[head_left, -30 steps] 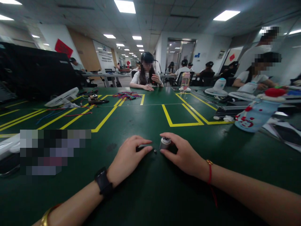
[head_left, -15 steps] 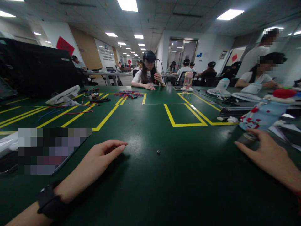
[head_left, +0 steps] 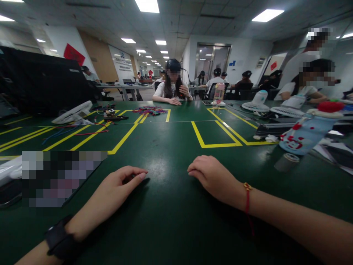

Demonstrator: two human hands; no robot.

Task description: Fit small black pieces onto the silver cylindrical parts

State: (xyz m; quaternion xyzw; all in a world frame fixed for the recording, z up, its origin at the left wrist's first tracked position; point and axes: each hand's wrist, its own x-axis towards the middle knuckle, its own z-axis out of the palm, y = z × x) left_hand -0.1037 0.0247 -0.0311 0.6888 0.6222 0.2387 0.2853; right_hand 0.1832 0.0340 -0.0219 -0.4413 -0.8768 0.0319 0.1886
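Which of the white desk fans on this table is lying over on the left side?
The white fan beside the red and blue wires, left of the yellow lines. The other two fans are far right.

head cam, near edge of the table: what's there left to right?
Blurred-out patch → left hand → right hand → small silver cylinder → pale blue bottle with red spots.
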